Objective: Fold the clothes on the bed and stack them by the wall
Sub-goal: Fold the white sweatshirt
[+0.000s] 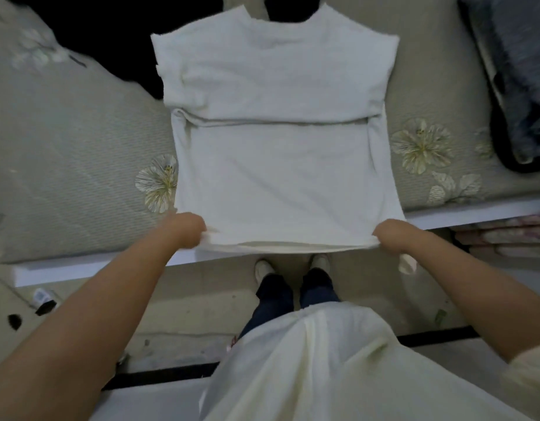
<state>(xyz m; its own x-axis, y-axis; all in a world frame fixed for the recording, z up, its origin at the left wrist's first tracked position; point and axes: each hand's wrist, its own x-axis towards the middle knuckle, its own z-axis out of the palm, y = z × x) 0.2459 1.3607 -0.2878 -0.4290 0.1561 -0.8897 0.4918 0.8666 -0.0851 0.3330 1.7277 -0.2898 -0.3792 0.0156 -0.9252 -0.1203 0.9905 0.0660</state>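
Note:
A white knitted top [277,123] lies flat on the bed [74,165], collar pointing away from me, with its sleeves folded in across the body. Its hem hangs past the bed's front edge. My left hand [186,230] grips the hem's left corner. My right hand [390,235] grips the hem's right corner. The hem is stretched taut between them. Black clothing [110,41] lies at the far left, partly under the white top.
A dark grey-blue garment [517,74] is heaped at the bed's right end. The bedspread is grey-green with pale flower prints [422,145]. The white bed frame [65,270] runs along the front edge. My feet [293,265] stand on the floor close to it.

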